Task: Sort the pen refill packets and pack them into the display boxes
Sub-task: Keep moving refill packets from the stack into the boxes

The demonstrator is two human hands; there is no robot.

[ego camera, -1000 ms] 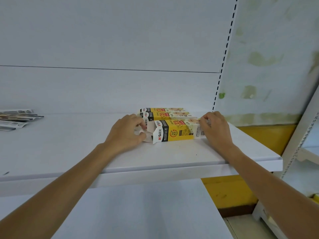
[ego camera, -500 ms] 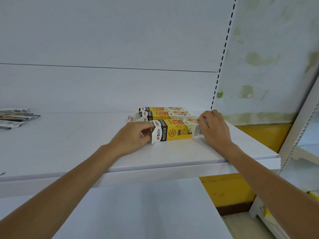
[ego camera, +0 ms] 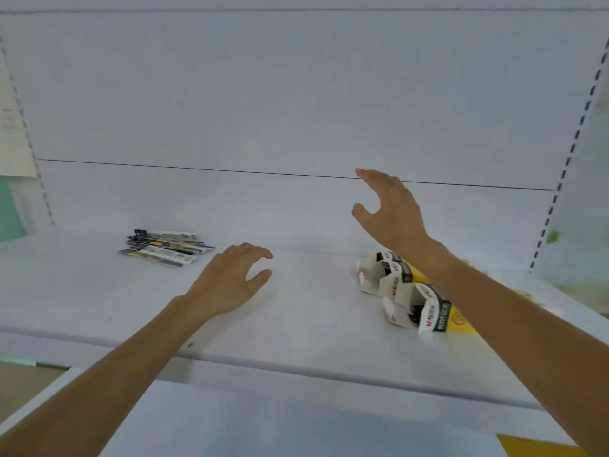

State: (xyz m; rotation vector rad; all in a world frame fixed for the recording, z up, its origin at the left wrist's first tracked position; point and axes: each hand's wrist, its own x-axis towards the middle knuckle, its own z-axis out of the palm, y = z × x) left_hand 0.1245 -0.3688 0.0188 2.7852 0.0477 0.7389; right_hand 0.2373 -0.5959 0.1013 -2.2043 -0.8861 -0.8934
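Left hand [ego camera: 227,285]: empty, fingers loosely curled, low over white metal shelf [ego camera: 296,324]. Right hand [ego camera: 392,212]: raised, spread, empty. Yellow-and-white cardboard display boxes [ego camera: 408,298]: three, right, end flaps open, contents unclear. Slim pen refill packets [ego camera: 164,246]: piled far left.

White shelf [ego camera: 296,324]: refill packets [ego camera: 164,247], boxes [ego camera: 412,298]

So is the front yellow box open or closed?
Open. The front yellow box lies on its side on the shelf, its white end flaps folded outward.
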